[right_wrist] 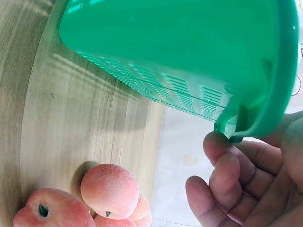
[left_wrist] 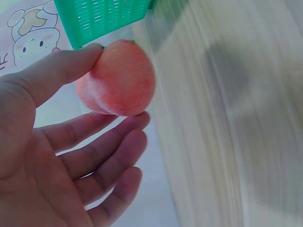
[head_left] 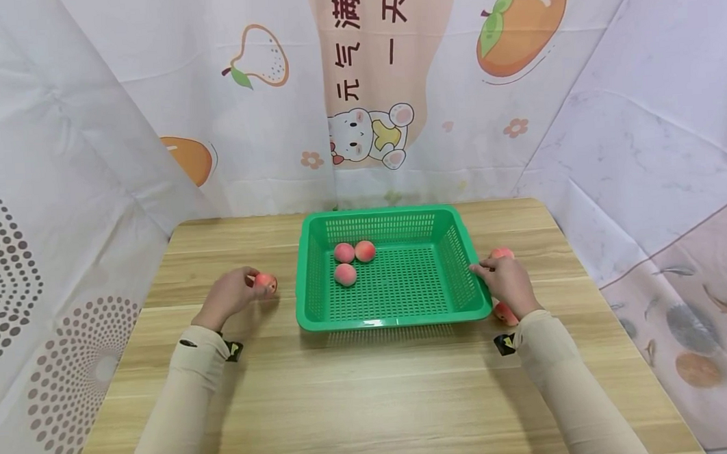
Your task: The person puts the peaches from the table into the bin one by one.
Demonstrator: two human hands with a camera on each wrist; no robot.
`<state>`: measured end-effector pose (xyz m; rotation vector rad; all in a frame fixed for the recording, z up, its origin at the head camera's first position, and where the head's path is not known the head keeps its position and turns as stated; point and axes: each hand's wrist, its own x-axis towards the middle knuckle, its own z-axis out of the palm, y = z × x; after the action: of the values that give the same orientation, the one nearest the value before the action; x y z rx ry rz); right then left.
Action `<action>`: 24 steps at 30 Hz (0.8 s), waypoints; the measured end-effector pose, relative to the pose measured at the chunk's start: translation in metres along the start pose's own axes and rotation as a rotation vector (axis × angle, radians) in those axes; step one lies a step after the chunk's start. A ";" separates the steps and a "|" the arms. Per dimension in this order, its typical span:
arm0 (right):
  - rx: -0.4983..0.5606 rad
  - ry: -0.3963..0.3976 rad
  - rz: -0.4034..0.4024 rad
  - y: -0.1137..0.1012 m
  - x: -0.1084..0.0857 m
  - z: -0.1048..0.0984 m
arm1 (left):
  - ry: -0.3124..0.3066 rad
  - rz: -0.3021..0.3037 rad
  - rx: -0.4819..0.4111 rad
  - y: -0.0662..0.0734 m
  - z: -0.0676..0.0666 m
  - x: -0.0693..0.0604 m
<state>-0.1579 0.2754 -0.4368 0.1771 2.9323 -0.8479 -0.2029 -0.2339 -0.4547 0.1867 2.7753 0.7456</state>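
My left hand (head_left: 231,293) pinches a pink-red peach (left_wrist: 124,78) between thumb and fingers, left of a green plastic basket (head_left: 393,321). In the left wrist view the peach sits clear of the palm. Inside the basket, toward its left side, are three peaches, among them a redder peach (head_left: 365,251). My right hand (head_left: 508,286) grips the basket's right rim (right_wrist: 283,80) with thumb and fingertips. Beneath and beside that hand several more peaches (right_wrist: 110,190) lie on the table, partly hidden by it in the head view.
The wooden table (head_left: 373,405) reaches back to a printed curtain (head_left: 284,121), with more hanging cloth at both sides. A dark band with a yellow mark (head_left: 505,344) shows at the right wrist; a similar one (head_left: 234,350) is at the left.
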 end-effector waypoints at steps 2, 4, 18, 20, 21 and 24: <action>-0.004 -0.002 -0.008 0.000 0.000 0.000 | 0.038 0.002 -0.014 0.002 -0.001 0.001; -0.006 -0.002 -0.010 0.001 0.001 0.000 | 0.076 0.005 -0.016 0.004 -0.001 0.002; -0.006 0.008 -0.010 0.002 0.000 -0.001 | 0.253 0.009 -0.076 0.022 -0.009 0.008; -0.006 0.008 -0.009 0.001 0.000 -0.001 | 0.262 0.020 -0.081 0.024 -0.009 0.009; -0.005 0.006 -0.007 0.001 0.000 -0.001 | 0.266 0.027 -0.083 0.025 -0.010 0.009; -0.003 0.000 -0.005 0.001 0.000 -0.001 | 0.283 0.043 -0.087 0.029 -0.011 0.009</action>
<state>-0.1580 0.2770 -0.4363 0.1691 2.9357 -0.8443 -0.2131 -0.2128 -0.4328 0.1334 3.0022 0.9701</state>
